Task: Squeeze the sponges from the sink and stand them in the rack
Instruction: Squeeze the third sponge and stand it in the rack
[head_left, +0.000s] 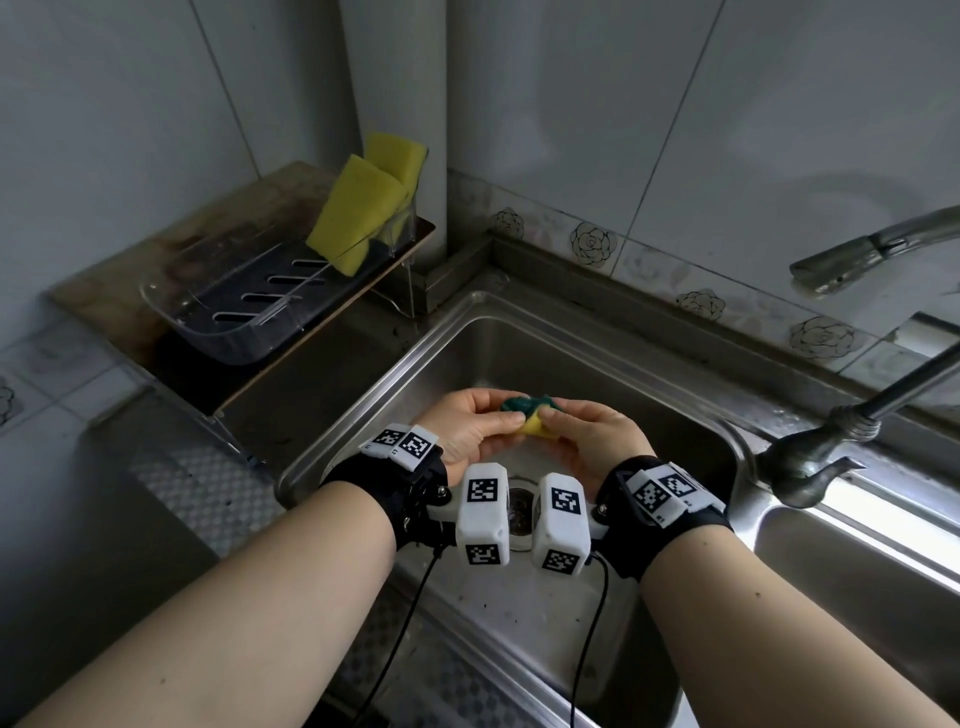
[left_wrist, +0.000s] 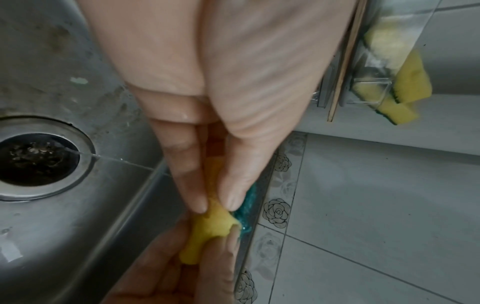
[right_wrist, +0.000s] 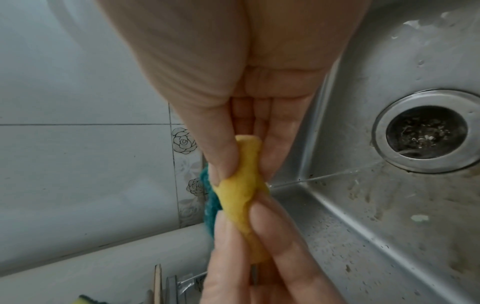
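A yellow sponge with a green scrub side (head_left: 530, 413) is crushed between both hands above the steel sink (head_left: 675, 384). My left hand (head_left: 470, 423) grips its left end and my right hand (head_left: 587, 434) grips its right end. In the left wrist view the sponge (left_wrist: 213, 224) bulges out below my left fingers (left_wrist: 187, 170). The right wrist view shows the sponge (right_wrist: 241, 195) twisted, yellow toward the camera, green behind. Two yellow sponges (head_left: 363, 208) stand leaning in the far end of the clear plastic rack (head_left: 223, 317) at the left.
The rack sits on a wooden board (head_left: 135, 270) left of the sink. The drain (head_left: 519, 512) lies below my wrists, its strainer (right_wrist: 426, 131) holding debris. A metal tap (head_left: 852, 415) rises at the right, with its spout (head_left: 857, 249) overhead. Tiled walls enclose the corner.
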